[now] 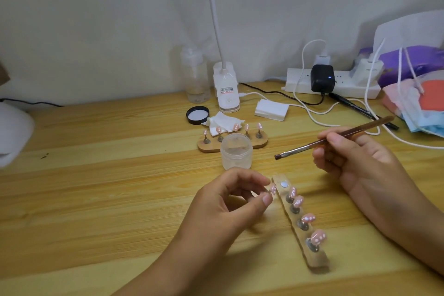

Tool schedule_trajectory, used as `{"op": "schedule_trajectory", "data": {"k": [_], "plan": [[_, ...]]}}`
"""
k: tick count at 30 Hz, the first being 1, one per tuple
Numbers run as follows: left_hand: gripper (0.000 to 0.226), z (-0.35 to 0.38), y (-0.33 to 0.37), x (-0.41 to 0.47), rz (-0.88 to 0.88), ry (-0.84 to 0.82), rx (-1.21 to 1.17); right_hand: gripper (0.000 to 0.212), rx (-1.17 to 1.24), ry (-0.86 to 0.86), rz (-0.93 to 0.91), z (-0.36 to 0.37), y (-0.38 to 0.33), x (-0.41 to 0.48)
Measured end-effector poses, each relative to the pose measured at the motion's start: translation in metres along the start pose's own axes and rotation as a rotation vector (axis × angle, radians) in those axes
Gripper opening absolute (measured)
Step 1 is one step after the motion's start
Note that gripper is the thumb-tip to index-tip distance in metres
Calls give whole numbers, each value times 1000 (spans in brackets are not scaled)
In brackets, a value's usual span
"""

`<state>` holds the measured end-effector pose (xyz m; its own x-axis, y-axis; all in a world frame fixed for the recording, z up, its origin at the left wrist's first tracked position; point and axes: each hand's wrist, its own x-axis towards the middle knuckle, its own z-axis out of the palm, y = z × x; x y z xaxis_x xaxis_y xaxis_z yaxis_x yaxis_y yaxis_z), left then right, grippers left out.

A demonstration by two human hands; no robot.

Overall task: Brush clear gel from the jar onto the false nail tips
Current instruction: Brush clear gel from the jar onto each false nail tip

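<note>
Between your hands lies the wooden strip (312,259), carrying four pink nail tips (318,236). Your left hand (230,202) pinches a fifth tip (273,188) between thumb and forefinger, just beside the strip's far end. Your right hand (355,158) grips the brush (302,148), its bristles pointing left. The open jar (236,151) stands on the surface just beyond your left hand, and a second holder (262,143) stands behind it.

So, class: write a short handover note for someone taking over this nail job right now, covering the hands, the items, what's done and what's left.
The left hand pinches one nail tip beside the near holder, whose top seat is bare. The right hand holds the brush in the air, right of the open jar. Four tips sit on the near holder, five on the far holder. Gel coverage cannot be judged; treat every tip as unbrushed.
</note>
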<state>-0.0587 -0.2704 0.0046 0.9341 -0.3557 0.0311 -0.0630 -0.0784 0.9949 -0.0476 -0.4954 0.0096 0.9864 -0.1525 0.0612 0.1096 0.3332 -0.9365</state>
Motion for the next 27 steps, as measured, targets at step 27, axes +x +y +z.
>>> {"op": "schedule_trajectory", "data": {"k": [27], "plan": [[5, 18, 1, 33, 215, 61, 652, 18, 166, 85, 89, -7, -2, 8]]}}
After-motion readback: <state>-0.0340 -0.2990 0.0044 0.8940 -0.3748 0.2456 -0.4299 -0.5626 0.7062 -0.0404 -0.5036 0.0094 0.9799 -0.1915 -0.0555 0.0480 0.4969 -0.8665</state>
